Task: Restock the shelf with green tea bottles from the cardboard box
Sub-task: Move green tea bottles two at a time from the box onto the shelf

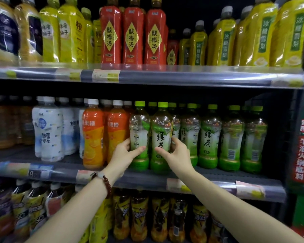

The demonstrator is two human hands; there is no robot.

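Two hands on two green tea bottles

The left hand (125, 153) curls its grip round the leftmost green tea bottle (139, 135); the right hand (175, 155) grips its neighbour (161, 137). Both bottles appear to stand on the middle shelf (218, 179), beside orange juice bottles (93, 135). More green tea bottles (209, 137) line up rightward.

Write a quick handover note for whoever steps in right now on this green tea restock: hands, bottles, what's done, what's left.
Left hand grips the leftmost front green tea bottle on the middle shelf. Right hand grips the next bottle beside it. Both stand upright at the shelf's front edge, next to the orange bottles. More green tea already fills the row to the right. Left: let go of both. The box is out of view.
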